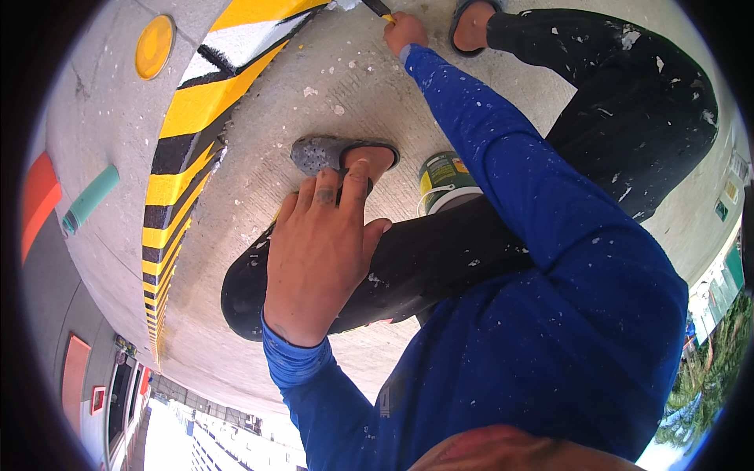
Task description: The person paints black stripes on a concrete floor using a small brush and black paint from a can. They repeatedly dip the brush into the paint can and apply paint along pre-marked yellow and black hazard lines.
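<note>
Black-and-yellow, a slender tool point(380, 9) is clasped in the right hand point(406, 33). Loosely spread, the left hand point(318, 243) is near paint-flecked black trousers point(444, 255).

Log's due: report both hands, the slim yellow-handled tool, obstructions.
Right hand grips slim yellow-handled tool, far end cropped. Left hand over black-trousered leg, palm hidden. That leg hides part of dark-green bucket.

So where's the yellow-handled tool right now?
In the head view, the yellow-handled tool is at the top edge, near the middle, held in the right hand, between the striped kerb on its left and the right foot.
</note>
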`<action>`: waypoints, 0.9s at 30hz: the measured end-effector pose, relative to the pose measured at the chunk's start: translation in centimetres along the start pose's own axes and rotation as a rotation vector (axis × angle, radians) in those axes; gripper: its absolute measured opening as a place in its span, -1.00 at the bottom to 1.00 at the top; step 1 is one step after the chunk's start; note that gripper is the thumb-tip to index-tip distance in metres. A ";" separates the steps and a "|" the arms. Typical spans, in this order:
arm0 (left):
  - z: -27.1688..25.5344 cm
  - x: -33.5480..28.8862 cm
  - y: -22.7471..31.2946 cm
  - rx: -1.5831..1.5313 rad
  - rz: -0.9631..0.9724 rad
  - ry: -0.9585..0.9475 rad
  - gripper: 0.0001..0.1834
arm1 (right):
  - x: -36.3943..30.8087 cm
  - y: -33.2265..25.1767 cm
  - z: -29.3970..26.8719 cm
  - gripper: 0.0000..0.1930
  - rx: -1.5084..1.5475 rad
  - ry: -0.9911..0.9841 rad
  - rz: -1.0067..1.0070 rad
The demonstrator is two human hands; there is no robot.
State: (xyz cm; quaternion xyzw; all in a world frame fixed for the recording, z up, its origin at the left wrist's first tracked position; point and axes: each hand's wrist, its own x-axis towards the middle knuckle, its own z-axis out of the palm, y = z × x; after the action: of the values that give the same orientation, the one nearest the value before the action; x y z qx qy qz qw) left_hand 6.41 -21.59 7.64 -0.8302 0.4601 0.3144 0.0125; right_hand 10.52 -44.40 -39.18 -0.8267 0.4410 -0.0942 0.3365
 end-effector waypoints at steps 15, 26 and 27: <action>-0.2 0.0 0.1 -0.010 -0.015 -0.030 -0.31 | 0.3 1.1 0.8 -0.73 0.019 0.064 -0.123; -0.1 -0.1 0.1 -0.008 -0.010 -0.027 -0.32 | 0.8 1.6 0.9 -0.74 0.089 0.000 -0.153; -0.1 -0.2 0.1 -0.008 -0.014 -0.026 -0.32 | 0.8 1.4 1.0 -0.74 0.092 -0.001 -0.163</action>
State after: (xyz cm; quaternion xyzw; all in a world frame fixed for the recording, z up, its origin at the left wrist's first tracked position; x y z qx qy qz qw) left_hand 6.30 -21.57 7.86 -0.8293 0.4528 0.3269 0.0173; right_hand 10.49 -45.07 -41.00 -0.8436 0.3670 -0.1410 0.3658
